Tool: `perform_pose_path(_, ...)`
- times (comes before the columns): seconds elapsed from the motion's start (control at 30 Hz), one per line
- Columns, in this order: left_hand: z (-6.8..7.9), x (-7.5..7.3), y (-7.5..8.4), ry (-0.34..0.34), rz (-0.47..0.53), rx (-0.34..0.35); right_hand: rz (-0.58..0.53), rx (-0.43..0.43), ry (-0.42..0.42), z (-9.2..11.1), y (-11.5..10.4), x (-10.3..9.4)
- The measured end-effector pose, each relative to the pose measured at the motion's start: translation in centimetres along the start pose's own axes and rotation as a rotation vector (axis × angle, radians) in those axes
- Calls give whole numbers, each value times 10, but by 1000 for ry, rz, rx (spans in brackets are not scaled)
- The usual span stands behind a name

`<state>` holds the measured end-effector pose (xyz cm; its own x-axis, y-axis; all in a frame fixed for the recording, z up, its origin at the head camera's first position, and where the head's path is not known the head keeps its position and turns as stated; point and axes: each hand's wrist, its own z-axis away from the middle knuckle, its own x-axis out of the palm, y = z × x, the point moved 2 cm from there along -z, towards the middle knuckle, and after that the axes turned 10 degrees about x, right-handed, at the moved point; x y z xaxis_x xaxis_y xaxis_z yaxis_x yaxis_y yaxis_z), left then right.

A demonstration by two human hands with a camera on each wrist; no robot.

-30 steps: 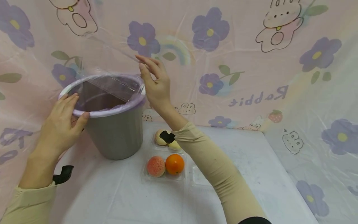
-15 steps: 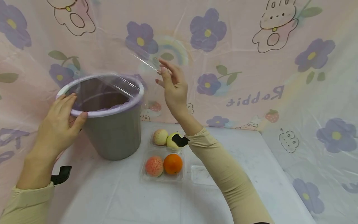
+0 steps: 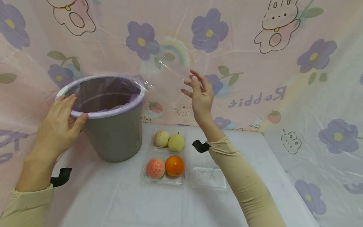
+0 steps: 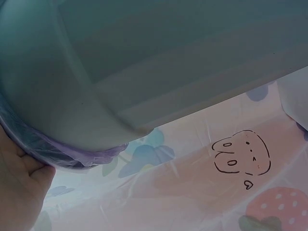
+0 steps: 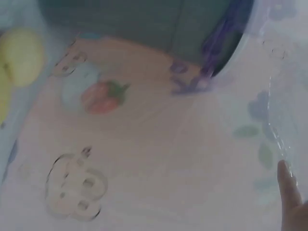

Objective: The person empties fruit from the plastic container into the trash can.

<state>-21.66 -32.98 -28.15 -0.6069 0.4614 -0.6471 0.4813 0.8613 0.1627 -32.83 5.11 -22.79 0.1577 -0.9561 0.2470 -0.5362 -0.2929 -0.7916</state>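
Observation:
On the left of the head view stands a grey trash bin [image 3: 113, 135], its white rim lined with a purple bag [image 3: 133, 102]. My left hand [image 3: 58, 126] grips the rim's near left side, fingers over the edge and thumb outside; the left wrist view shows the thumb [image 4: 42, 177] against the bag's fold. To the right of the bin, my right hand [image 3: 202, 97] is raised and pinches a clear, thin plastic sheet [image 3: 151, 88] between thumb and fingers. This sheet stretches from the fingertips back toward the bin's right rim, only its shiny edges standing out.
Right of the bin, a clear tray [image 3: 150, 181] holds a peach [image 3: 155, 168] and an orange [image 3: 174, 165]. Behind it another holds a pale peach [image 3: 162, 138] and a pear [image 3: 176, 142]. A clear tray [image 3: 209, 177] without fruit lies to their right. A patterned curtain [image 3: 249, 63] backs the table.
My right hand has moved right and slightly down, away from the bin, drawing the clear plastic sheet out from over its opening. The left hand has stayed on the rim.

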Motion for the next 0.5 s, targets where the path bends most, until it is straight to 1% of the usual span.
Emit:
perform_pose_path(0.17,0,-1,0,4,0,7,43,27,40,-1,11,-37)
perform_pose_path(0.27,0,-1,0,11,0,6,76,74,54,0,17,-61)
perform_pose_path(0.4,0,0,0,23,-3,9,106,147,50,0,23,-90)
perform_pose_path(0.5,-1,1,-1,27,-3,16,141,198,13,1,29,-111)
